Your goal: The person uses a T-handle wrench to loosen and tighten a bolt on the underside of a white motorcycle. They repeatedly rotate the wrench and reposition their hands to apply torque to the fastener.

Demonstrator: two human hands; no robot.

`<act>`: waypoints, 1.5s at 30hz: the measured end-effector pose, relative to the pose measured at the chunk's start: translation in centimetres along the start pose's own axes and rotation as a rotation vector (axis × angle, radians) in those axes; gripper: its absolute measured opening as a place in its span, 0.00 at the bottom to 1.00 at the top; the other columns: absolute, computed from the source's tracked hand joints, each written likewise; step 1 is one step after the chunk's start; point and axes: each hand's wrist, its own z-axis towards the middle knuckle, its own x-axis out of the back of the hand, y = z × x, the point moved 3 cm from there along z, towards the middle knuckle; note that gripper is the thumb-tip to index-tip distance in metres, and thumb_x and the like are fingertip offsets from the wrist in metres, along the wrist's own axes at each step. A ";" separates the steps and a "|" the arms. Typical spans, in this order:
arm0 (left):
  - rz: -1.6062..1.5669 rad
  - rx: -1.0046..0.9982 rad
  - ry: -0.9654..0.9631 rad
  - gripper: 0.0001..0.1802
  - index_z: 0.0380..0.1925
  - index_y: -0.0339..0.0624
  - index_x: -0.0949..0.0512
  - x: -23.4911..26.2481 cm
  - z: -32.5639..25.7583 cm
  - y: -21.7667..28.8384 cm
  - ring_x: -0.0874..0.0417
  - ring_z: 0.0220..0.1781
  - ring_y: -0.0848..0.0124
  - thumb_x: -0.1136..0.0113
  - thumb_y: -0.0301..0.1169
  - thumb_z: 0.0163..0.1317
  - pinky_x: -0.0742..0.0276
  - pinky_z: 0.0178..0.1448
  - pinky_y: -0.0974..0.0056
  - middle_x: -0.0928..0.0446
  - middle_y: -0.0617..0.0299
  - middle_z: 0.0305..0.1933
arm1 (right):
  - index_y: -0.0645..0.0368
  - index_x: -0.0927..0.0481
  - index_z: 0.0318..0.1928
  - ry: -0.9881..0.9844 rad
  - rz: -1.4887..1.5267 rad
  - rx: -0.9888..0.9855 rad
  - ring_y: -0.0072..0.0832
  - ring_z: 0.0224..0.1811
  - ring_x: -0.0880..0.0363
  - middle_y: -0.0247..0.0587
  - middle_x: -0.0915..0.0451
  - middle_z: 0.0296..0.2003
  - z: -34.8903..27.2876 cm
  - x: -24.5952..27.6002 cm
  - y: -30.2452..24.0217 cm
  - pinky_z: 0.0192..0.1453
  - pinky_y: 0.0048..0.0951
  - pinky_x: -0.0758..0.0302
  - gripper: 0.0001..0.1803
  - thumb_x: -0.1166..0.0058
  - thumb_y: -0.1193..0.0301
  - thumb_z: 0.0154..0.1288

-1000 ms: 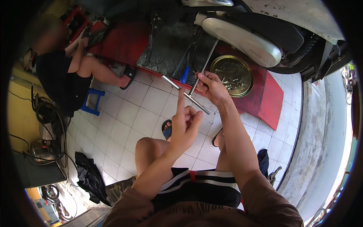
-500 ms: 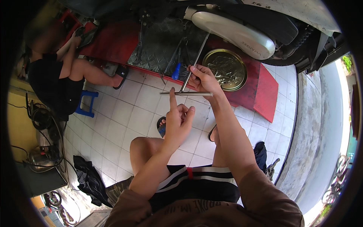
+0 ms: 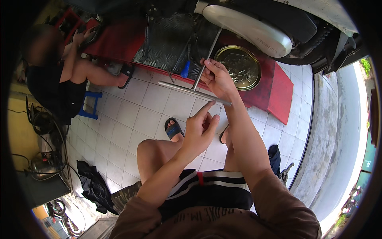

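My right hand [image 3: 219,81] is closed around the shaft of a long metal T-handle wrench [image 3: 177,87], fingers and thumb curled on it just above the crossbar. The shaft runs up toward the silver-grey cover [image 3: 248,30] on the underside of a motorbike; its far tip is hidden near that cover. Below the crossbar, my left hand [image 3: 200,133] has its index finger stretched out to the bar's right end, seemingly touching it. Its thumb is apart and the other fingers are loosely bent, with nothing held.
Behind my right hand a round golden tray [image 3: 256,77] lies on the red lift platform [image 3: 280,93]. A blue-handled screwdriver [image 3: 185,69] rests at the edge of the black tread plate [image 3: 159,51]. At left, another person sits on a blue stool [image 3: 95,105]. White tiles [image 3: 119,131] cover the floor.
The crossbar has turned, its left end now farther left and higher. My left index finger has gone from the bar's left side to its right end. My right hand stays on the shaft.
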 end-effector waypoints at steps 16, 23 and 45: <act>0.070 -0.091 0.311 0.36 0.71 0.34 0.42 2.8 1.2 1.3 0.34 0.18 0.83 0.42 0.24 0.64 0.39 0.24 0.74 0.28 0.67 0.19 | 0.65 0.24 0.48 -0.008 0.080 0.009 0.20 0.29 0.37 0.27 0.37 0.23 -0.5 0.2 -0.3 0.37 0.24 0.36 0.12 0.47 0.69 0.70; 0.072 -0.159 -0.089 0.43 0.72 0.26 0.55 0.3 0.0 1.7 0.31 0.19 0.83 0.42 0.24 0.64 0.35 0.25 0.76 0.25 0.62 0.22 | 0.65 0.24 0.54 -0.065 0.202 0.049 0.32 0.49 0.26 0.30 0.27 0.29 0.2 0.4 0.2 0.60 0.35 0.32 0.22 0.44 0.62 0.67; 0.247 0.068 0.093 0.37 0.66 0.25 0.42 2.8 1.0 -0.4 0.21 0.17 0.64 0.39 0.31 0.62 0.28 0.23 0.63 0.22 0.57 0.18 | 0.69 0.28 0.57 -0.099 0.154 0.035 0.35 0.52 0.28 0.31 0.30 0.27 0.1 0.3 0.3 0.67 0.36 0.39 0.31 0.46 0.54 0.65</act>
